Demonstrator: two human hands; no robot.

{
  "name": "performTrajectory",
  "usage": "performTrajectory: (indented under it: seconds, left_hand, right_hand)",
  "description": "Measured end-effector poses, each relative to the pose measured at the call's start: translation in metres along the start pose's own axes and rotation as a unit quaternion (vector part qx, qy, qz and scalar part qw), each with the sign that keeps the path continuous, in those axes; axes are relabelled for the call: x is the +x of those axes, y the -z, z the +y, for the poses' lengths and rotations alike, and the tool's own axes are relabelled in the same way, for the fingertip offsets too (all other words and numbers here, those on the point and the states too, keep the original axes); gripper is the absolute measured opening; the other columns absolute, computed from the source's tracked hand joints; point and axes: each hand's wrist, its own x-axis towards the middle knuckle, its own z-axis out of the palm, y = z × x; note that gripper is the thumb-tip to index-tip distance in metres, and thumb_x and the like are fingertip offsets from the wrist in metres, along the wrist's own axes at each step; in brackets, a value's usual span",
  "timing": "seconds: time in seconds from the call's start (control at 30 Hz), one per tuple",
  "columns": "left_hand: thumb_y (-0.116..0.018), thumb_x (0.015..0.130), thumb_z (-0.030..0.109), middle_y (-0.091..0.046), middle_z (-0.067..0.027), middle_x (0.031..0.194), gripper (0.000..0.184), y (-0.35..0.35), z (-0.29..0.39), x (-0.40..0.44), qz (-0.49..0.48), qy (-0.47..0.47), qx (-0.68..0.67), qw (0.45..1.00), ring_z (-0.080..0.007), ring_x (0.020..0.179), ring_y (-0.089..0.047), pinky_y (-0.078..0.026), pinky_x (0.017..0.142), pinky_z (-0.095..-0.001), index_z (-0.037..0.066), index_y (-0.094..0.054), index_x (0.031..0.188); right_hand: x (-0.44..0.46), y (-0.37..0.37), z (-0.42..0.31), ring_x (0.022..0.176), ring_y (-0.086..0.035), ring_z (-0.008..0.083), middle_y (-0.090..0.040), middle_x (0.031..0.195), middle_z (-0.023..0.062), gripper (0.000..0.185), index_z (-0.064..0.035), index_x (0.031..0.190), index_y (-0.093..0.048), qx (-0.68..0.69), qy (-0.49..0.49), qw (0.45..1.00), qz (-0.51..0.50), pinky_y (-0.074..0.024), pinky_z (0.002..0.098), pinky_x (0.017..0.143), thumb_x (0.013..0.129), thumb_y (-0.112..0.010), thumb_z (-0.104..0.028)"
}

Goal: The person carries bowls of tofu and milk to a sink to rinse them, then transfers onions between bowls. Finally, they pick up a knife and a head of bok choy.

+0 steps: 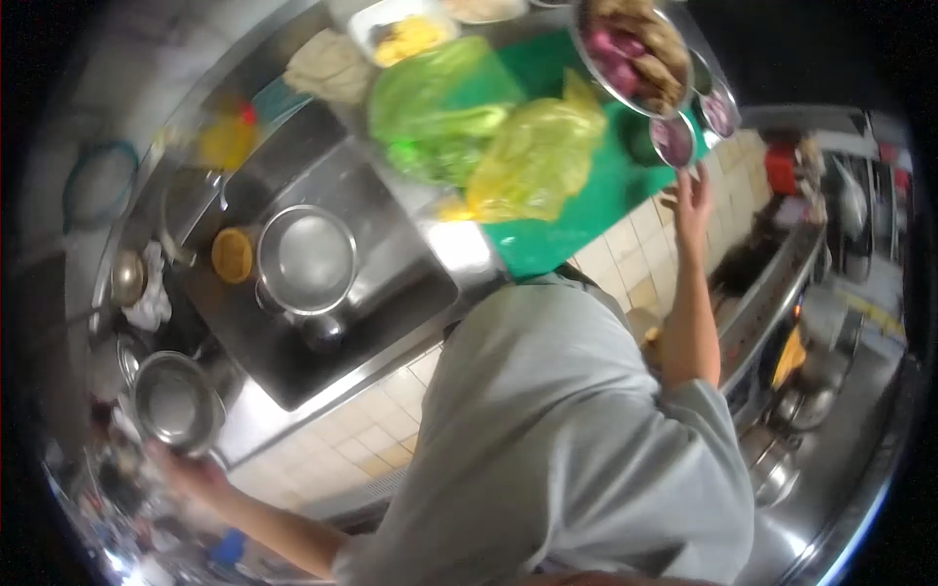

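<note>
A: Where are the hands placed relative to the flat green cutting board (531,252)?

B: The right hand (692,195) is held at the board's right edge, fingers extended and slightly apart, just beside a small round steel cup (693,149); whether contact is made cannot be determined. The left hand (186,474), blurred, is placed well left of the board, beside a round steel pan (176,400); its grip cannot be determined.

A: Why are the containers so arranged?

B: Ready reach is presumably served. Purplish pieces (671,140) are held in the cup; purple and brown food (635,59) is heaped in a large round steel bowl (612,97) at the board's upper right.
</note>
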Motion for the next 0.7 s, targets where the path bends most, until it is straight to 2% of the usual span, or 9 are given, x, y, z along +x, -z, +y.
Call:
performTrajectory:
  seconds: [0.07,0.17,0.2,0.27,0.33,0.43,0.5,0.57,0.7]
  left_hand:
    - [-0.063,0.098,0.017,-0.056,-0.0170,0.139,0.052,-0.032,0.001,-0.057,-0.051,0.037,-0.079,0.995,-0.0274,0.129,-0.051,-0.037,0.114,-0.0435,0.002,-0.046,0.145]
    - [-0.068,0.096,0.011,-0.062,-0.0171,0.130,0.035,-0.072,-0.009,-0.128,-0.295,-0.062,0.148,0.942,-0.0255,0.116,-0.060,-0.047,0.103,-0.0381,-0.001,-0.059,0.128]
    - [-0.067,0.095,0.004,-0.065,-0.0157,0.126,0.030,-0.098,-0.005,-0.162,-0.368,-0.084,0.221,0.899,-0.0253,0.110,-0.063,-0.049,0.100,-0.0354,-0.001,-0.062,0.124]
    - [-0.067,0.094,0.006,-0.070,-0.0124,0.116,0.025,-0.145,-0.024,-0.215,-0.547,-0.107,0.156,0.816,-0.0261,0.100,-0.068,-0.056,0.090,-0.0402,-0.001,-0.066,0.118]
    - [-0.065,0.091,0.001,-0.072,-0.0128,0.105,0.024,-0.223,-0.006,-0.287,-0.661,-0.277,0.227,0.659,-0.0291,0.100,-0.069,-0.054,0.095,-0.0453,0.002,-0.068,0.114]
    - [-0.064,0.085,0.000,-0.071,-0.0149,0.101,0.026,-0.299,-0.032,-0.371,-0.711,-0.341,0.132,0.600,-0.0307,0.103,-0.067,-0.046,0.105,-0.0517,0.006,-0.071,0.110]
    - [-0.063,0.083,0.001,-0.072,-0.0134,0.100,0.028,-0.343,-0.065,-0.427,-0.680,-0.453,0.170,0.551,-0.0300,0.104,-0.067,-0.036,0.113,-0.0550,0.008,-0.072,0.108]
    - [-0.062,0.082,0.001,-0.073,-0.0116,0.100,0.029,-0.379,-0.105,-0.471,-0.672,-0.477,0.166,0.542,-0.0290,0.104,-0.067,-0.033,0.114,-0.0578,0.010,-0.072,0.108]
    - [-0.063,0.081,0.000,-0.073,-0.0087,0.099,0.028,-0.430,-0.143,-0.535,-0.647,-0.562,0.145,0.495,-0.0267,0.105,-0.067,-0.030,0.115,-0.0625,0.011,-0.073,0.105]
  right_hand:
    - [-0.012,0.000,-0.014,0.086,-0.066,0.0159,-0.056,0.136,0.0188,0.056,-0.0051,0.148,-0.043,-0.071,0.104,0.992,0.012,-0.0584,0.0268,0.063,0.099,-0.065,-0.022]
    - [0.003,0.007,-0.010,0.089,-0.067,0.0160,-0.053,0.139,0.0157,0.048,-0.0089,0.143,-0.052,-0.138,0.183,0.973,-0.041,-0.0578,0.0257,0.062,0.098,-0.066,-0.017]
    - [0.007,0.009,-0.015,0.091,-0.067,0.0157,-0.054,0.137,0.0141,0.046,-0.0101,0.141,-0.053,-0.177,0.222,0.955,-0.084,-0.0581,0.0267,0.063,0.098,-0.066,-0.017]
    - [0.014,0.015,-0.028,0.091,-0.067,0.0182,-0.057,0.134,0.0144,0.042,-0.0099,0.135,-0.059,-0.202,0.171,0.957,-0.115,-0.0581,0.0298,0.067,0.094,-0.069,-0.011]
    - [0.040,0.028,-0.004,0.087,-0.068,0.0250,-0.064,0.119,0.0159,0.033,-0.0072,0.126,-0.064,-0.294,0.234,0.906,-0.193,-0.0568,0.0353,0.074,0.094,-0.067,-0.012]
    - [0.076,0.049,0.043,0.100,-0.066,0.0309,-0.069,0.108,0.0158,0.018,-0.0049,0.108,-0.069,-0.293,0.183,0.900,-0.265,-0.0535,0.0409,0.086,0.093,-0.061,-0.006]
    - [0.083,0.064,0.027,0.103,-0.065,0.0322,-0.069,0.107,0.0148,0.020,-0.0074,0.106,-0.071,-0.296,0.217,0.888,-0.276,-0.0520,0.0422,0.090,0.090,-0.059,-0.005]
    - [0.095,0.087,0.037,0.097,-0.065,0.0321,-0.068,0.102,0.0132,0.017,-0.0089,0.101,-0.071,-0.249,0.361,0.864,-0.247,-0.0537,0.0423,0.085,0.087,-0.063,-0.006]
    - [0.091,0.150,0.015,0.087,-0.064,0.0338,-0.064,0.094,0.0127,0.010,-0.0075,0.099,-0.068,-0.216,0.356,0.883,-0.216,-0.0533,0.0432,0.075,0.090,-0.064,-0.009]
